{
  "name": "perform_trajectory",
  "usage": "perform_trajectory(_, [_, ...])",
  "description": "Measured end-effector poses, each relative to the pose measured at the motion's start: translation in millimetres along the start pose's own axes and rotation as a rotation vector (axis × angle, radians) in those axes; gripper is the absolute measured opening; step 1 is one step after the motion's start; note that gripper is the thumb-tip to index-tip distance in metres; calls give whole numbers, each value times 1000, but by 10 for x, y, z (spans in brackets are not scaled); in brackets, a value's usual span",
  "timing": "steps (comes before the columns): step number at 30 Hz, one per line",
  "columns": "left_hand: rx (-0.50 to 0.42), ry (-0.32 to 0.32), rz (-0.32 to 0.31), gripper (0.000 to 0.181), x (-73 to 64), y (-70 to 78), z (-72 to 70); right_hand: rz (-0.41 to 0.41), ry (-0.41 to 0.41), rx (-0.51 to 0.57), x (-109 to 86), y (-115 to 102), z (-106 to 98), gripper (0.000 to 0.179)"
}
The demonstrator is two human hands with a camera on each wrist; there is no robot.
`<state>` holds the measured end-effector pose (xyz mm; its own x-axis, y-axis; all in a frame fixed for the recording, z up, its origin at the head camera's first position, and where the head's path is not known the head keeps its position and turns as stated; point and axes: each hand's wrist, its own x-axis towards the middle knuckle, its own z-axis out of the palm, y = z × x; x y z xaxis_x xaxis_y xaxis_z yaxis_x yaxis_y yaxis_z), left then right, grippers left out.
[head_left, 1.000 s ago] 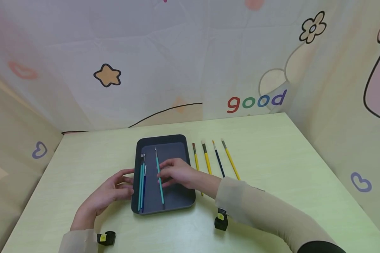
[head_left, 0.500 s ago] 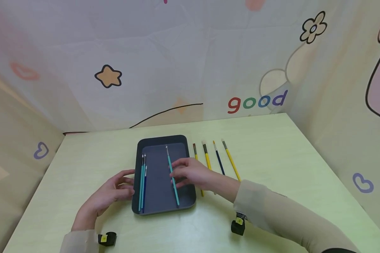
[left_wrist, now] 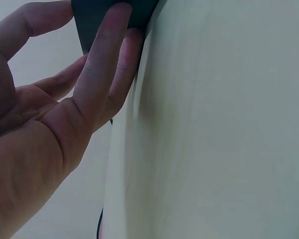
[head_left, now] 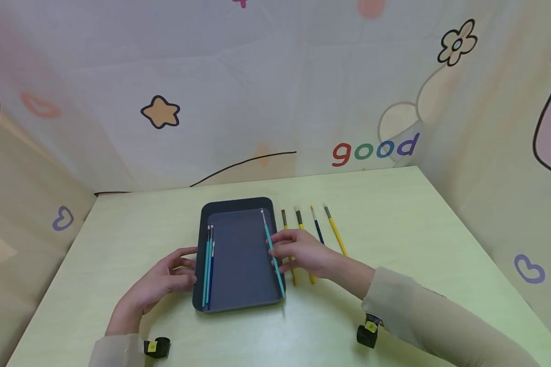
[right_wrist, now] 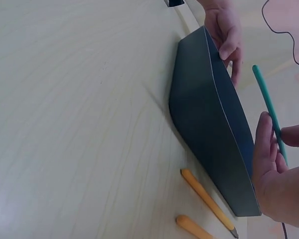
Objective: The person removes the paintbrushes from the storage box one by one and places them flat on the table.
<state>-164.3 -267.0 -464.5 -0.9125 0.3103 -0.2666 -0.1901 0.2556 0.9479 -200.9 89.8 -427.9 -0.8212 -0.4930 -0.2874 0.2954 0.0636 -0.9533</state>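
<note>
My right hand (head_left: 305,252) pinches a turquoise paintbrush (head_left: 268,234) between thumb and fingers, above the right wall of a dark grey tray (head_left: 241,255). The brush tilts, bristles away from me; its handle end (right_wrist: 263,82) shows raised above the tray rim in the right wrist view. Two turquoise paintbrushes (head_left: 206,270) and a dark blue paintbrush (head_left: 212,270) lie side by side along the tray's left wall. With extended fingers, my left hand (head_left: 158,280) touches the outside of that left wall; the left wrist view shows its fingertips against the tray (left_wrist: 139,17).
Right of the tray, yellow paintbrushes (head_left: 335,232) and a dark blue paintbrush (head_left: 318,229) lie in a row on the pale wooden table (head_left: 385,204). My right hand and forearm partly cover them. Printed cloth (head_left: 239,112) hangs behind the table.
My right hand has carried the turquoise paintbrush rightward, from over the tray's middle to its right wall. The left hand stays against the tray.
</note>
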Motion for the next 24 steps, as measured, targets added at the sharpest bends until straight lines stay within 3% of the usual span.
perform_trajectory(24, [7,26,-27,71,18,-29,-2,-4,67,-30,-148,55,-380,44])
